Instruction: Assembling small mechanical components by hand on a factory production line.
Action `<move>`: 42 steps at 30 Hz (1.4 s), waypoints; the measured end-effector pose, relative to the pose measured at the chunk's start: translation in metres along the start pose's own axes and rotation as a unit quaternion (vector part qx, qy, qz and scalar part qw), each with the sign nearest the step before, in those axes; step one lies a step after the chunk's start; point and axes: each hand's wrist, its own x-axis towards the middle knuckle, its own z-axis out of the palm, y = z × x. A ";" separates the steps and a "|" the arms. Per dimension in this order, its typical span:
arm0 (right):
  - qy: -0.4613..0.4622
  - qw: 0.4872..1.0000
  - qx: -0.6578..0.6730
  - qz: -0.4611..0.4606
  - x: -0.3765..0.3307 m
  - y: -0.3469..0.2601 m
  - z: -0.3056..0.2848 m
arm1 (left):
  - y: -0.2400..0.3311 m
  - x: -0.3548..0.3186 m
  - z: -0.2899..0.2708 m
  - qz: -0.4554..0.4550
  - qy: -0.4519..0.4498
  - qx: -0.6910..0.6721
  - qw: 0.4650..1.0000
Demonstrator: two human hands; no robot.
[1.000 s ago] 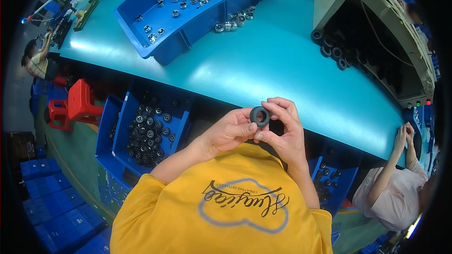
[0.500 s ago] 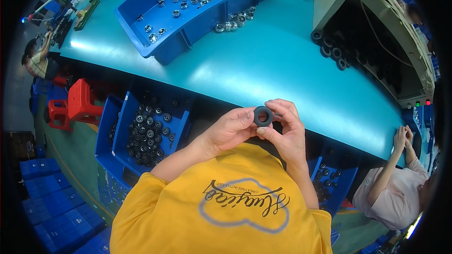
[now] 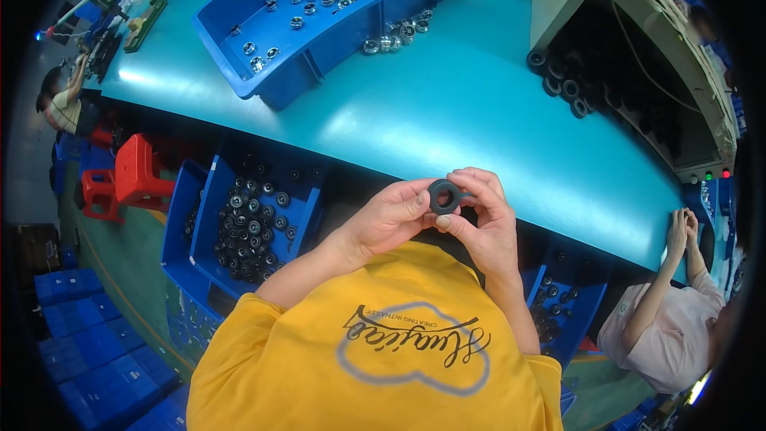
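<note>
A small black rubber tire [image 3: 435, 202] is upright between my two hands, just off the table's near edge, its open hole facing up at me. My left hand [image 3: 395, 211] pinches its left side with thumb and fingers. On the other side, my right hand [image 3: 484, 219] has its thumb below the tire and its fingers curled behind and above it. A dark bit shows between the right fingers and thumb; whether it is a second tire I cannot tell.
A blue bin [image 3: 299, 48] of shiny chrome wheel hubs stands on the teal table [image 3: 399, 120], with loose hubs [image 3: 395, 38] beside it. Black tires [image 3: 570, 90] lie at a box-like machine's opening [image 3: 550, 8]. Below are blue bins of wheels [image 3: 254, 227]. A co-worker [image 3: 666, 327] sits right.
My hands and the tire have hardly moved; the tire is turned very slightly between my fingers. The co-worker's hands at the right have shifted a little.
</note>
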 end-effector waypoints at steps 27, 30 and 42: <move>0.014 0.994 0.091 0.060 0.001 0.010 0.004 | -0.002 0.002 0.006 0.052 0.137 0.304 0.941; 0.013 0.995 0.082 0.060 0.000 0.008 0.004 | -0.001 0.002 0.006 0.044 0.144 0.301 0.942; 0.016 0.990 0.122 0.065 -0.002 0.013 0.006 | -0.005 -0.002 0.007 0.059 0.135 0.271 0.951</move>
